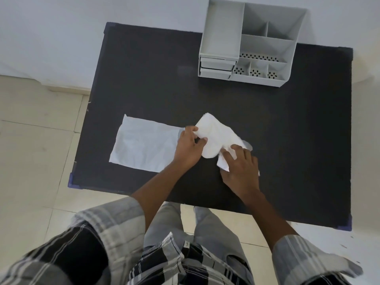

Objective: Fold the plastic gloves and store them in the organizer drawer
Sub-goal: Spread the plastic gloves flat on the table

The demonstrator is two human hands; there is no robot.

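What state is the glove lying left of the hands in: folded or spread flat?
Spread flat: the left glove lies as one smooth sheet on the black table, untouched.

A plaid shirt [160, 262] in black, grey and white is worn, its sleeves [115, 223] rolled back above bare forearms. Light grey trousers [207, 225] are seen below the open shirt hem. Both hands are left bare.
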